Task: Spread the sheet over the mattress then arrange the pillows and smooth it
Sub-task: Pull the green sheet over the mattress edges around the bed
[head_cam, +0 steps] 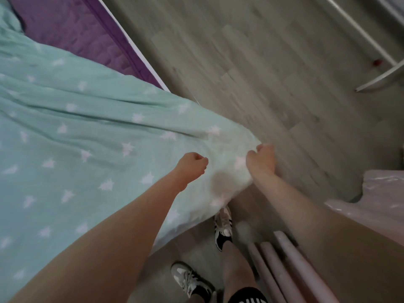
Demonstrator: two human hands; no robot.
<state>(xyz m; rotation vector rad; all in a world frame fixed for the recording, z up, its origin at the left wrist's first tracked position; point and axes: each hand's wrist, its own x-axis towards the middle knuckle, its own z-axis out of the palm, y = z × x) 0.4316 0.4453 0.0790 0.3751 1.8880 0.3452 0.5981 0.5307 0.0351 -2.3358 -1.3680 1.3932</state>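
Both hands grip the sheet's [91, 136] corner, fingers curled tight: left hand [192, 166] atop, right hand [261, 158] at the edge. Purple mattress [72, 29] shows beyond.

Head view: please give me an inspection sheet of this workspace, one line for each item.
Surface: purple quilted mattress, uncovered at its far part.
Job's things: mint-green sheet with white stars, wrinkled, covers the near part; its corner hangs past the bed edge. Pillows: nothing seen.
Clutter: small red object on the grey wooden floor.
Grippers: left hand and right hand both grip the sheet corner.
Cables: nothing seen.
Surroundings: white metal frame at upper right; pale pink furniture at right; person's sneakers on floor.
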